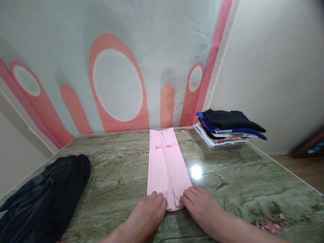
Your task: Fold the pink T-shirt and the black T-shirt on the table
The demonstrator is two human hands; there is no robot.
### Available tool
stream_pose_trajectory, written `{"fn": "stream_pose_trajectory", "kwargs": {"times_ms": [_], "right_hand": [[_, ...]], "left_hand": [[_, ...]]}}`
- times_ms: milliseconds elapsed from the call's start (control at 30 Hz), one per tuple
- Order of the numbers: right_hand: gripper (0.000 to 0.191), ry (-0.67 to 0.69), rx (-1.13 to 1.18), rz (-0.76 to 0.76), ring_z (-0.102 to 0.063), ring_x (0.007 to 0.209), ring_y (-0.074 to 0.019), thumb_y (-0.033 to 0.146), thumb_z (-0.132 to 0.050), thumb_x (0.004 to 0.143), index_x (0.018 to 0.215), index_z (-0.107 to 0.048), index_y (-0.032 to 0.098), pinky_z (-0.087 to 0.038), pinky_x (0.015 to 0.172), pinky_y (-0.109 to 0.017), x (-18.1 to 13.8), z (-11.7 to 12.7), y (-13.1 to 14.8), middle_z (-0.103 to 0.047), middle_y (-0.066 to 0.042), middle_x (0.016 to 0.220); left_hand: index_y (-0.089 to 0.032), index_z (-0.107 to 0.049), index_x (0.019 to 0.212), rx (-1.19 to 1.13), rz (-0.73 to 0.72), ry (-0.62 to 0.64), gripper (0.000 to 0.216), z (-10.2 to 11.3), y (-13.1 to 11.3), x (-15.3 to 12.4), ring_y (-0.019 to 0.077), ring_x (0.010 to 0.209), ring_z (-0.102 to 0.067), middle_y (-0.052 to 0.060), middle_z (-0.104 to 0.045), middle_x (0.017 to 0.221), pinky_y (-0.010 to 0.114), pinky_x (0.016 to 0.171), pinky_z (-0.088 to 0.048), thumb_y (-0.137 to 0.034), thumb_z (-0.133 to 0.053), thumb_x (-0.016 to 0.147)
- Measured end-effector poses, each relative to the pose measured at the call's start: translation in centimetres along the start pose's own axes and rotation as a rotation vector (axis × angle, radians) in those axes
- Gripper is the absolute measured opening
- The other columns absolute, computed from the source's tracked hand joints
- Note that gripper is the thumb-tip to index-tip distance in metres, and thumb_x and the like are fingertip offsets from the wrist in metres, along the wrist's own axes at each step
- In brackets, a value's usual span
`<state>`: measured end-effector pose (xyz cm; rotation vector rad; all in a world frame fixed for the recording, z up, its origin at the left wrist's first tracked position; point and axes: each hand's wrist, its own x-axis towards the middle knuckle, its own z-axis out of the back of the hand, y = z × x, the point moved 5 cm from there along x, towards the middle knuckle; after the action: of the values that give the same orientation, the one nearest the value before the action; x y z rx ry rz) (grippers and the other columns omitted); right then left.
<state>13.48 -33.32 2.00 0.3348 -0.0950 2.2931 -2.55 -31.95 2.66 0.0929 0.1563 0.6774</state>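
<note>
A pink garment (165, 165) lies folded into a long narrow strip down the middle of the green marbled table (240, 182), its collar end at the far edge. My left hand (148, 214) rests at the strip's near left corner, fingers bent and pinching the hem. My right hand (199, 206) does the same at the near right corner. Both hands touch the fabric's near edge.
A dark crumpled garment (45, 199) lies at the table's left side. A stack of folded clothes (227, 130), black on top, sits at the far right corner. A patterned pink and grey wall hanging is behind the table.
</note>
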Motion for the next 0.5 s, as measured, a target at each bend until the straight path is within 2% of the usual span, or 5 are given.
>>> {"fn": "stream_pose_trajectory", "kwargs": {"times_ms": [133,267,333,433,500], "right_hand": [[0.014,0.015,0.072,-0.057,-0.05,0.082,-0.0199,0.01,-0.056,0.081,0.091,-0.056,0.019,-0.04,0.077,-0.034,0.4,-0.3,-0.4,-0.056,-0.003,0.085],[0.016,-0.054,0.117,-0.034,-0.049,0.081,-0.0193,0.009,-0.051,0.085,0.095,-0.058,0.019,-0.04,0.076,-0.034,0.6,0.2,-0.6,-0.055,-0.004,0.083],[0.018,-0.09,0.155,-0.005,-0.05,0.085,-0.0195,0.009,-0.047,0.087,0.096,-0.059,0.019,-0.041,0.078,-0.035,0.6,0.5,-0.5,-0.057,-0.005,0.086],[0.023,-0.125,0.23,0.03,-0.052,0.096,-0.0201,0.007,-0.043,0.086,0.101,-0.058,0.017,-0.042,0.087,-0.037,0.4,0.8,-0.3,-0.06,-0.007,0.097],[0.027,-0.139,0.262,0.055,-0.052,0.105,-0.0201,0.006,-0.042,0.087,0.106,-0.057,0.016,-0.04,0.094,-0.038,0.2,0.7,-0.3,-0.062,-0.008,0.105]], "left_hand": [[-0.019,-0.053,0.095,-0.035,0.005,-0.06,0.014,-0.2,0.3,0.3,0.0217,0.078,-0.052,0.006,-0.057,0.087,0.032,0.065,-0.047,-0.011,-0.052,0.083],[-0.02,-0.054,0.094,-0.129,0.017,-0.111,0.012,0.1,0.7,-0.1,0.0214,0.082,-0.054,0.006,-0.059,0.09,0.036,0.073,-0.048,-0.013,-0.048,0.087],[-0.019,-0.055,0.098,-0.157,0.004,-0.152,0.017,0.1,0.7,-0.4,0.0228,0.094,-0.055,0.007,-0.06,0.102,0.039,0.084,-0.047,-0.01,-0.046,0.087],[-0.017,-0.051,0.114,-0.16,-0.067,-0.203,0.031,-0.1,0.5,-0.9,0.0243,0.118,-0.048,0.01,-0.054,0.127,0.041,0.103,-0.037,-0.008,-0.043,0.086],[-0.017,-0.049,0.119,-0.149,-0.118,-0.193,0.033,-0.4,0.4,-1.0,0.0236,0.124,-0.044,0.009,-0.051,0.134,0.041,0.109,-0.032,-0.008,-0.041,0.087]]}}
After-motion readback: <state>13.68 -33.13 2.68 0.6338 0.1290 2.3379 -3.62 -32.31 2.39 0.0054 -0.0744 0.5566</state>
